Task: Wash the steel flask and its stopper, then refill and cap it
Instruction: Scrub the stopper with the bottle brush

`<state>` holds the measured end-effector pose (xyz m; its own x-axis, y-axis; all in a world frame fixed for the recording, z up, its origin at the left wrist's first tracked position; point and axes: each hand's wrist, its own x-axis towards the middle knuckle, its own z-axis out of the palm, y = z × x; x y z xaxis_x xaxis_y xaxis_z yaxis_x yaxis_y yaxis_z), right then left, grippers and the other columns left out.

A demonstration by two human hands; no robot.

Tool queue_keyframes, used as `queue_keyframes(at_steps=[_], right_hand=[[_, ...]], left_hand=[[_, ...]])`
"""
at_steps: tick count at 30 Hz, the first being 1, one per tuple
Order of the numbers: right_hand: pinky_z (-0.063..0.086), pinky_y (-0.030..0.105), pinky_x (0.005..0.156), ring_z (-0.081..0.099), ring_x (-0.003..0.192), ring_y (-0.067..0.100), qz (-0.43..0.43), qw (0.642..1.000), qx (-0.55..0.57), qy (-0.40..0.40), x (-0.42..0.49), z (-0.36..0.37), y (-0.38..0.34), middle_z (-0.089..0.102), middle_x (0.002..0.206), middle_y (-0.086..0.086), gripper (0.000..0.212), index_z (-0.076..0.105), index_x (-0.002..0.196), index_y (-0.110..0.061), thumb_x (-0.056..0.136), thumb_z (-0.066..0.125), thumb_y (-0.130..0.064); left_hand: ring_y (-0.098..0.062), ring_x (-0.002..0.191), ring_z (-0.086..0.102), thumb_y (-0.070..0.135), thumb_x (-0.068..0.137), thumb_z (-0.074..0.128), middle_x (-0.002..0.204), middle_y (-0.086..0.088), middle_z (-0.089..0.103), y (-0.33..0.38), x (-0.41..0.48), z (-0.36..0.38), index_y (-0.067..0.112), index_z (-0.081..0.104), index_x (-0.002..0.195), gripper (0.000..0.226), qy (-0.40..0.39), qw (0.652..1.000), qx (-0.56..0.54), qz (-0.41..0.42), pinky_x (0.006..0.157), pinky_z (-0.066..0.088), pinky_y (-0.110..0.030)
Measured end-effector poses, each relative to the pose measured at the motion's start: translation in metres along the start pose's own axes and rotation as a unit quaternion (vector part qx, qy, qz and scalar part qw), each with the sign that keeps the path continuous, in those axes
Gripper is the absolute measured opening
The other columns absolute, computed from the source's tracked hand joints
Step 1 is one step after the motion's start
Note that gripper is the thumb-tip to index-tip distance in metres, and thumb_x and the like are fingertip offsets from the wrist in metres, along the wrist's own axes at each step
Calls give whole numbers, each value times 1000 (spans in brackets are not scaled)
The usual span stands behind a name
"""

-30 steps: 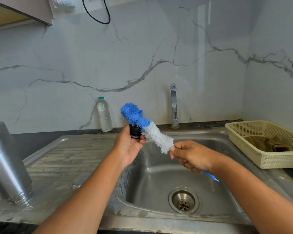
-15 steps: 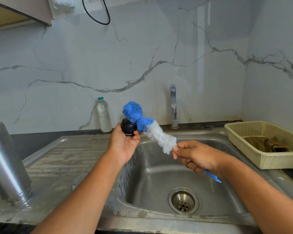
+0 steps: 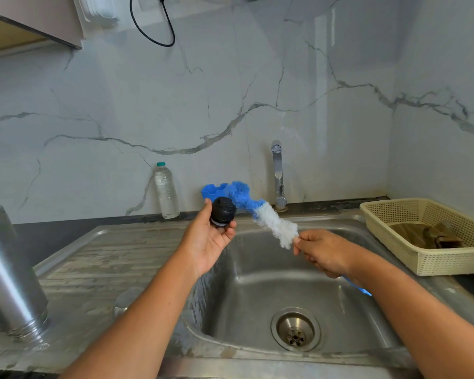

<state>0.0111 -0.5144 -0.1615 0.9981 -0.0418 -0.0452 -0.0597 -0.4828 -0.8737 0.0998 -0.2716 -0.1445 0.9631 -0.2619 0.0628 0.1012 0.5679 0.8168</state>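
Over the sink basin, the black stopper was held up by the left hand, pinched btwn thumb and fingertips, its top turned toward the camera. That grip was narrow, closed on the stopper's lower rim. The bottle brush was held by the right hand, grip curled tight round the blue handle just below the white bristles. The blue bristle tip lay just beside the stopper's far side; whether they touched could not be told.

The steel flask was stood on the drainboard at far left, threaded end down, well apart from both hands. No water was seen at the tap. A plastic water bottle was stood by the wall, and a cream basket w/ a brown cloth on the counter at right.

Step in hand, as judged: scrubbing of the stopper, w/ the flask prob. set aside to drain. A rinse would be called for next. Both hands being occupied, one would have to be freed, likely by the brush being put down, so the tap could be opened and the stopper brought under it.
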Motion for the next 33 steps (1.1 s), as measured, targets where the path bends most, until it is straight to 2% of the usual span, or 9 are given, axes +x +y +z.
queue_keyframes(at_steps=[3,8,13,17,19,22,27,30,33], right_hand=[[20,23,42,29,46,10,28,999,6,45,6,0,1,40,59,-3,31,65,89,-14,108,46,-30],[28,28,50,42,60,16,69,987,30,143,12,-8,6,52,73,4,18,66,92,-15,102,52,-20],[32,31,53,43,65,22,135,958,82,237,33,-20,18,54,88,12,25,64,116,-5,100,51,-19],[36,29,54,43,62,18,87,963,84,241,28,-20,24,51,77,4,13,59,103,-11,100,48,-18],[45,34,63,50,67,21,69,967,75,233,24,-16,25,55,80,5,12,59,100,-13,96,48,-14],[57,46,85,66,92,33,104,957,105,250,28,-13,26,68,99,12,18,62,103,-18,94,47,-14],[61,49,89,70,89,25,107,950,132,262,21,-9,19,70,98,10,17,67,98,-20,99,52,-11],[61,45,90,70,94,22,105,948,129,270,24,-11,21,69,103,7,20,69,117,-15,100,58,-13],[59,46,94,69,102,26,101,946,105,290,22,-15,20,71,110,8,28,68,125,-16,100,56,-14]], left_hand=[[-25,90,74,33,103,60,119,-21,72,-5,-4,2,3,63,127,39,-13,999,42,2,70,62,-27],[-34,114,72,18,88,73,125,-25,70,-12,-4,3,-3,63,124,42,-33,997,71,23,84,63,-31],[-27,112,72,5,91,74,127,-25,69,-20,-2,1,3,60,126,38,-20,986,157,53,96,60,-36],[-21,115,69,10,87,81,126,-11,71,-30,-3,4,17,64,121,39,-12,961,260,91,93,59,-33],[-18,115,68,13,82,87,124,-3,71,-36,2,6,24,66,121,45,10,949,295,109,97,58,-35],[-15,116,67,16,80,90,123,1,71,-40,15,14,27,67,123,50,27,935,336,112,101,54,-33],[-11,113,61,24,83,87,121,7,64,-45,42,51,22,60,132,55,-11,876,466,122,100,49,-31],[-16,104,63,27,86,85,111,6,66,-54,62,71,22,64,119,40,-25,833,531,156,88,48,-28],[-19,102,60,30,89,82,117,0,65,-65,84,81,15,62,127,46,-43,771,607,189,83,43,-28]])
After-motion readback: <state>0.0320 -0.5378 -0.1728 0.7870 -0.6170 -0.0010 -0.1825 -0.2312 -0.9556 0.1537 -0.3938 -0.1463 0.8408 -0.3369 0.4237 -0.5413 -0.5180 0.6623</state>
